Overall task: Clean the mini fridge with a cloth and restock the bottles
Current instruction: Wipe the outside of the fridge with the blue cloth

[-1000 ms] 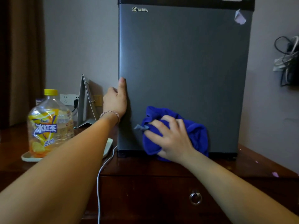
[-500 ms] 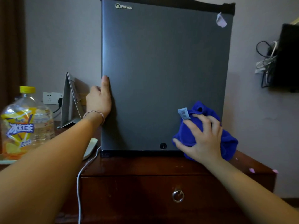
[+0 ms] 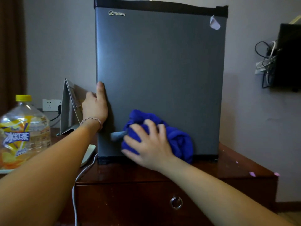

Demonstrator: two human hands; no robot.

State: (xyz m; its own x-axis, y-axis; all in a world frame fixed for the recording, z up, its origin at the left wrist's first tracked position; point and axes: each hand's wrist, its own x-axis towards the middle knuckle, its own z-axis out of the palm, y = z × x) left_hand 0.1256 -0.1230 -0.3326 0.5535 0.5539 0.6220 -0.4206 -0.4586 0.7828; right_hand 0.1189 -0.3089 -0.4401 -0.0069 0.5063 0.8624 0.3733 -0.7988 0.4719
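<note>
A person's right hand (image 3: 147, 147) presses a bunched blue cloth (image 3: 175, 137) against the lower part of a grey fridge (image 3: 160, 75) door, fingers spread and curled over the fabric, low in the centre of the frame. A pale tag (image 3: 118, 135) sticks out of the cloth toward the left, just beside the fingertips. The left hand (image 3: 96, 105) rests against the door's left edge at mid-height, thumb pointing straight up along the front face, the other fingers wrapped out of sight round the side; a thin braided band (image 3: 91, 120) circles that wrist. The fridge door is closed, a small maker's badge at its upper left and a peeling white sticker (image 3: 214, 22) at its upper right. The fridge stands on a dark wooden table (image 3: 236, 163) with a drawer whose ring pull (image 3: 176, 202) shows at lower centre. At the left edge of the frame a large bottle (image 3: 22, 131) with a yellow cap and a yellow and orange label stands on a pale tray (image 3: 88, 154), well apart from the fridge. Behind it, a folded card stand (image 3: 70, 108) leans near a wall socket (image 3: 50, 105). A white cable (image 3: 76, 185) runs down over the table's front edge from beside the fridge's lower left corner. At the right edge, a dark screen (image 3: 288, 57) hangs on the wall with a tangle of wires (image 3: 265, 61) beside it.
</note>
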